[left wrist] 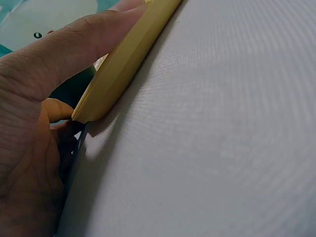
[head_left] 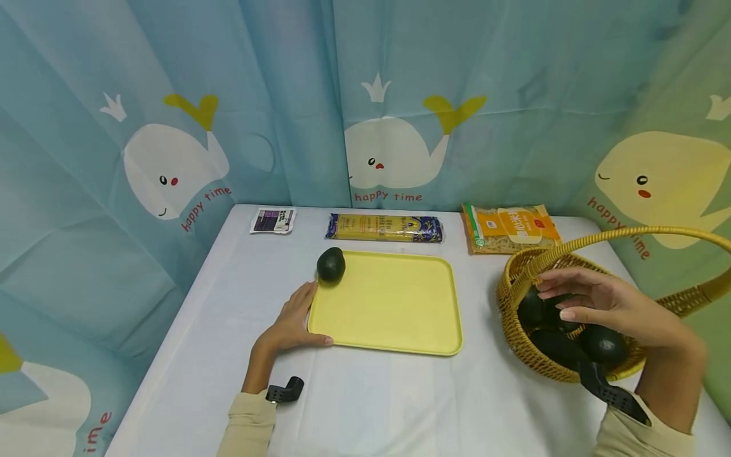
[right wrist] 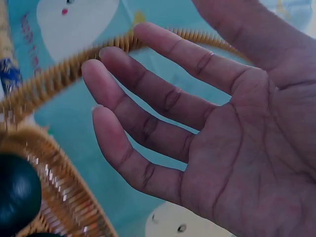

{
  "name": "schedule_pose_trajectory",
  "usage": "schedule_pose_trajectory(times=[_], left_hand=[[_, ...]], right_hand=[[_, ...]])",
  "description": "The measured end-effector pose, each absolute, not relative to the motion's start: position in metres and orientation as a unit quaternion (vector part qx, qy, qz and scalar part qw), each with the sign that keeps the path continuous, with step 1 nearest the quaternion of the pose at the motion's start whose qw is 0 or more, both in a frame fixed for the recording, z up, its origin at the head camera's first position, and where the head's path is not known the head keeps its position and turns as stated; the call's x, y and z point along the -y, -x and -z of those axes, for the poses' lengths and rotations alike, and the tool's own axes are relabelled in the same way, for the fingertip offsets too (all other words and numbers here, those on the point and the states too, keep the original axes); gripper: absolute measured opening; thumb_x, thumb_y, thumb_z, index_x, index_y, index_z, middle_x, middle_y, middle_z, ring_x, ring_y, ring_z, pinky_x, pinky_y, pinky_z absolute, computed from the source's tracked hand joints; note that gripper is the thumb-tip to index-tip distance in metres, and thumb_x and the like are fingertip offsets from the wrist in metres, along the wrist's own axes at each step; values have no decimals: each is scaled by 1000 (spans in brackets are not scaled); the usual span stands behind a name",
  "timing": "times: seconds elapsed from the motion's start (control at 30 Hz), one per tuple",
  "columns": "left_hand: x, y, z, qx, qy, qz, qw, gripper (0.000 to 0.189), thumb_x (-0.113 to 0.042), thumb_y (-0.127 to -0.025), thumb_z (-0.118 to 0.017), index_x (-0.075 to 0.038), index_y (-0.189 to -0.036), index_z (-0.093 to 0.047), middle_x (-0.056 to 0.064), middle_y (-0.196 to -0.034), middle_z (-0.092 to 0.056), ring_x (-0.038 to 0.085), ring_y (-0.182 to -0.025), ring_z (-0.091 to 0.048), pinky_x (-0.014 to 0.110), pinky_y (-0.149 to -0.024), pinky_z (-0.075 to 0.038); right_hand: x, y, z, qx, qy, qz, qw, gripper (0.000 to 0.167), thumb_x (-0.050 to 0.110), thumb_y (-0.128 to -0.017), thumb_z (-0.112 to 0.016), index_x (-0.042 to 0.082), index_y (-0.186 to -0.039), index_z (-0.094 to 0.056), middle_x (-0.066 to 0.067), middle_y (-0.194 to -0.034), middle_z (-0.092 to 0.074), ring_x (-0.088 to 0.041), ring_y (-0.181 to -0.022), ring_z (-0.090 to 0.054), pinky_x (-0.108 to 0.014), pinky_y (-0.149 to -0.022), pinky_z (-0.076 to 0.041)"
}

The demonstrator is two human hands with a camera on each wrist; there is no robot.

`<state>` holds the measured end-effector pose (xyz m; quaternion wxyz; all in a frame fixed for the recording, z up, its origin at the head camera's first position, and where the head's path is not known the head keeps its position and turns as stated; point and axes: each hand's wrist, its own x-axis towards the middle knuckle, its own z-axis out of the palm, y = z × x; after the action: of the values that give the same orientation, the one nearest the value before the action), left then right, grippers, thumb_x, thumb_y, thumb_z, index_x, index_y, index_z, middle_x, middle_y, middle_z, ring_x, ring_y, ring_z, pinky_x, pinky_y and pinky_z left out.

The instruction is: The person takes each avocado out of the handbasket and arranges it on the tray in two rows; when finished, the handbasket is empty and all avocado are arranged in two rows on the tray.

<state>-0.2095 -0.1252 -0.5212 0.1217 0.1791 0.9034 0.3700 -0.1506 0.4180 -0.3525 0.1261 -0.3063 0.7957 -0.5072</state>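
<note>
Firstly, on the white worktop (head_left: 377,406): left hand (head_left: 288,324), lower centre-left of the frame, fingers spread about a corner of the yellow tray (head_left: 388,304), thumb along its near edge. Right hand (head_left: 613,304), lower right, fingers apart and loosely bent above the basket (head_left: 506,311), which contains several dark avocados (head_left: 604,346). Tray, centre, with one avocado (head_left: 331,265) at its upper left corner. Beyond, left to right: small packet (head_left: 273,220), long packet (head_left: 385,228), orange bag (head_left: 511,228). Whale-print curtain (head_left: 297,95), top.

Blue whale-print curtains (head_left: 302,95) hang behind a white-covered table (head_left: 388,406).
</note>
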Motion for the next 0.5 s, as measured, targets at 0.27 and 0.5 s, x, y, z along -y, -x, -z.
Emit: schedule_pose_trajectory(times=[0.27, 0.5], left_hand=[[125, 208, 520, -902, -182, -371, 121, 131, -52, -62, -84, -6, -158, -7, 19, -164, -10, 38, -151, -5, 65, -117, -11], [125, 208, 518, -904, -180, -370, 119, 131, -51, -62, -84, -5, -157, -7, 19, -164, -9, 38, -151, -5, 65, -117, -10]], right_hand=[[-446, 175, 370, -855, 251, 437, 121, 41, -12, -94, -50, -6, -134, -43, 0, -125, -63, -3, -111, -62, -17, -83, -53], [-458, 202, 385, -860, 207, 439, 157, 31, -4, -97, -52, -6, -128, -47, 5, -118, -66, -2, -107, -63, -16, -82, -53]])
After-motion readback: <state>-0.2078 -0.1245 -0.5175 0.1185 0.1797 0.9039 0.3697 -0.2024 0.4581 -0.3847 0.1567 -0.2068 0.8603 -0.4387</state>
